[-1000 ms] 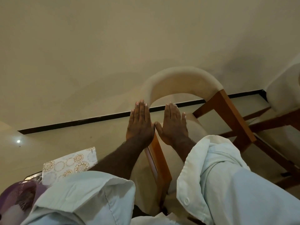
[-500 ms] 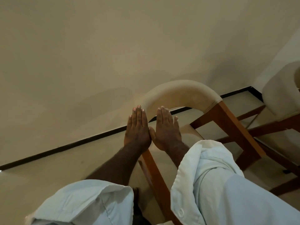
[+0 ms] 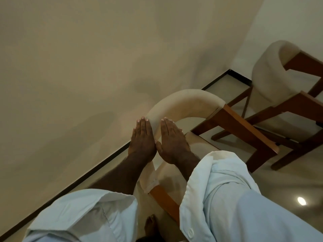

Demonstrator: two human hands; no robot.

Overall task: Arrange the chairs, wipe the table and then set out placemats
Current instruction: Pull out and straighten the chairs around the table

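A chair (image 3: 188,102) with a curved cream padded backrest and brown wooden arms stands close to the beige wall. My left hand (image 3: 142,138) and my right hand (image 3: 172,142) are held side by side above it, fingers straight and together, thumbs nearly touching. Their fingertips reach the left part of the backrest; whether they touch it I cannot tell. Neither hand holds anything. A second chair (image 3: 272,74) of the same kind stands at the right near the corner.
The beige wall (image 3: 87,67) with a dark skirting strip (image 3: 83,179) runs diagonally on the left. The glossy tiled floor (image 3: 288,189) reflects a ceiling light at the lower right. My bare foot (image 3: 152,226) shows beneath the chair's arm.
The view has swung right and downward: the patterned box at the lower left has left the frame and the second chair has come fully into view. My hands keep their flat pose over the backrest.
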